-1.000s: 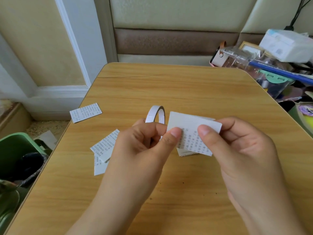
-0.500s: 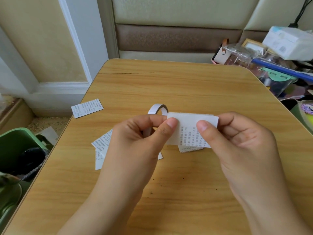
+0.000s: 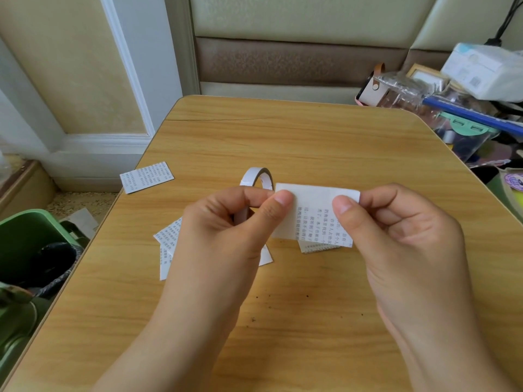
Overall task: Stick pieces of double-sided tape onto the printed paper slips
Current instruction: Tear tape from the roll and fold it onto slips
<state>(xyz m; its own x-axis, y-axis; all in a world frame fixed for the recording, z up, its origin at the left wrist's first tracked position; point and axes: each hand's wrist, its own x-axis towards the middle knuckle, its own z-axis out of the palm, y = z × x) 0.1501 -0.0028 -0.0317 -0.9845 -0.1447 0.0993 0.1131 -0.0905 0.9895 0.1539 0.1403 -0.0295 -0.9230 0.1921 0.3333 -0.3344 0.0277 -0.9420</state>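
Note:
Both hands hold one printed paper slip (image 3: 311, 213) above the middle of the wooden table (image 3: 283, 137). My left hand (image 3: 229, 222) pinches its left edge with thumb and forefinger, and the white roll of double-sided tape (image 3: 256, 178) hangs around that hand's fingers. My right hand (image 3: 396, 227) pinches the slip's right edge. A white strip runs along the slip's top. More printed slips lie under my left hand (image 3: 167, 241), below the held slip (image 3: 317, 247), and one alone at the table's left edge (image 3: 146, 176).
A green bin (image 3: 31, 244) with a dark liner stands on the floor left of the table. Piled clutter, a clear box and a white packet (image 3: 481, 72) crowd the right side. A padded wall panel is behind the table.
The held slip has tilted from slanted to level and flatter toward me, both hands staying pinched on its ends. The view shifted slightly downward.

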